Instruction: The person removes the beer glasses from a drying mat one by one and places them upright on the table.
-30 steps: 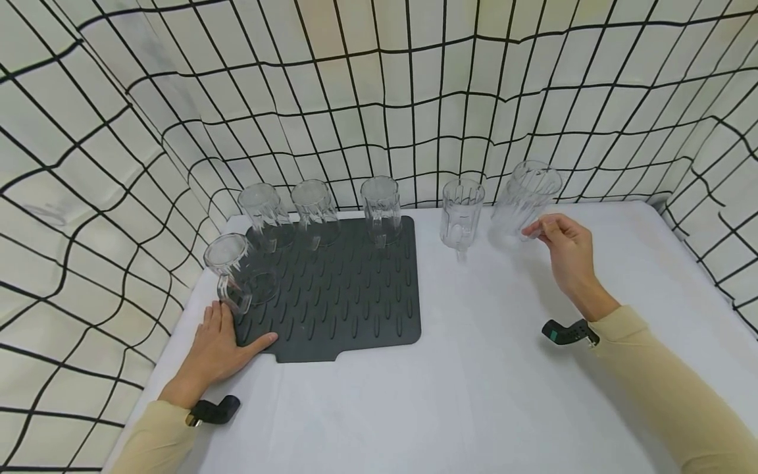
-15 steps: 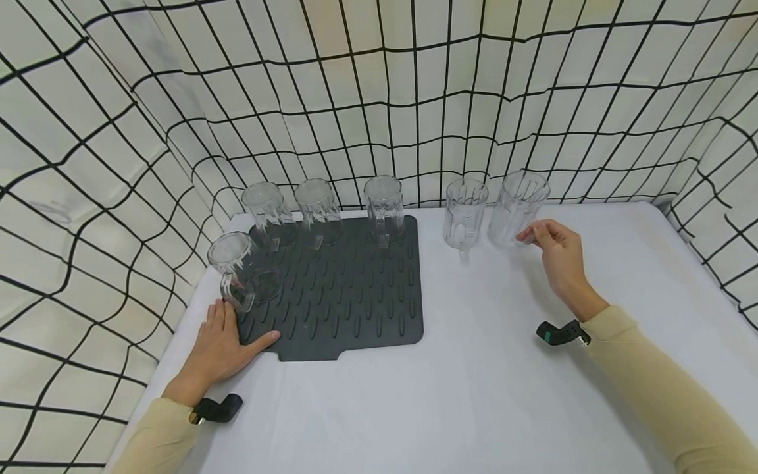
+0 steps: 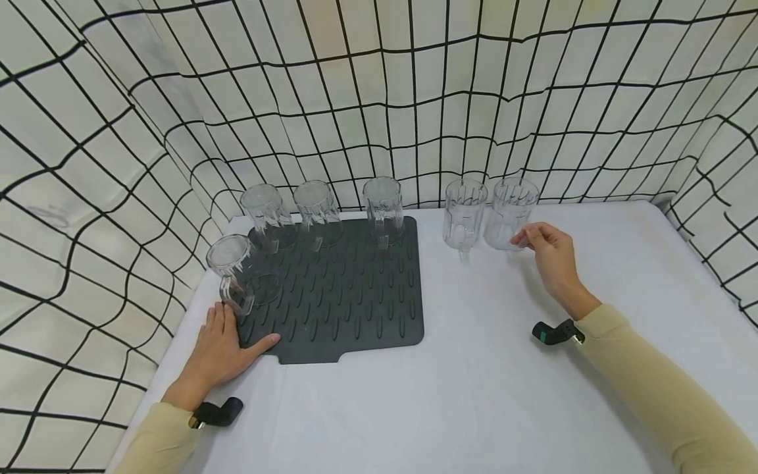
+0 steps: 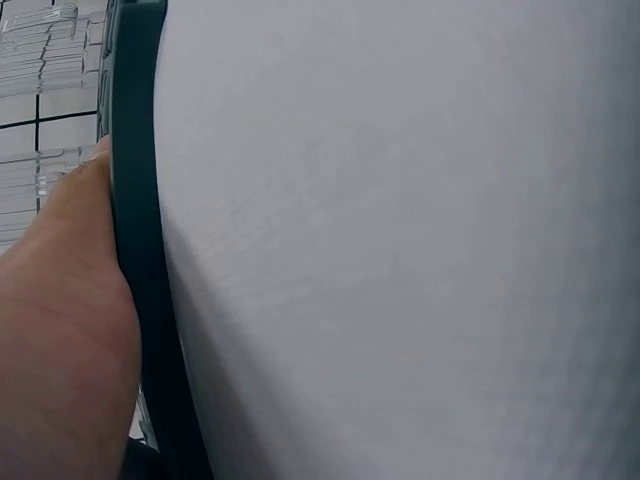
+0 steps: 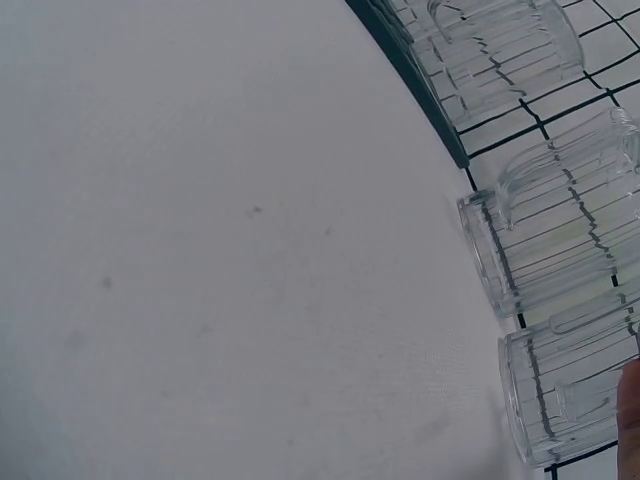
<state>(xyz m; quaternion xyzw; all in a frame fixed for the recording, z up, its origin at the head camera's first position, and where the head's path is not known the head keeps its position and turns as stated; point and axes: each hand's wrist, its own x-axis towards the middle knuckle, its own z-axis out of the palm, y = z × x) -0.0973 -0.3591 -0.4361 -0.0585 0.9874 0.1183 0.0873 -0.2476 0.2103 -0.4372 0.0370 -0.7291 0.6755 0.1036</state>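
Observation:
My right hand (image 3: 554, 260) pinches the handle of a clear glass mug (image 3: 510, 210), which stands on the white cloth at the back right. Close on its left stands another clear glass mug (image 3: 464, 210), its handle toward me. In the right wrist view a fingertip (image 5: 629, 420) shows at the lower right edge, over the held mug (image 5: 565, 385). My left hand (image 3: 216, 349) lies flat on the front left corner of a dark grey ribbed mat (image 3: 349, 296), thumb spread along its front edge. Its fingertips are right by a glass mug (image 3: 231, 263) at the mat's left side.
Along the mat's back edge stand three more glass mugs, the left one (image 3: 266, 214), the middle one (image 3: 316, 210) and the right one (image 3: 383, 207). A black wire grid (image 3: 414, 105) over white sheeting encloses the table at the back and sides.
My right hand has moved left with the mug, which was tilted and has come upright beside the other mug. My left hand has stayed on the mat's corner.

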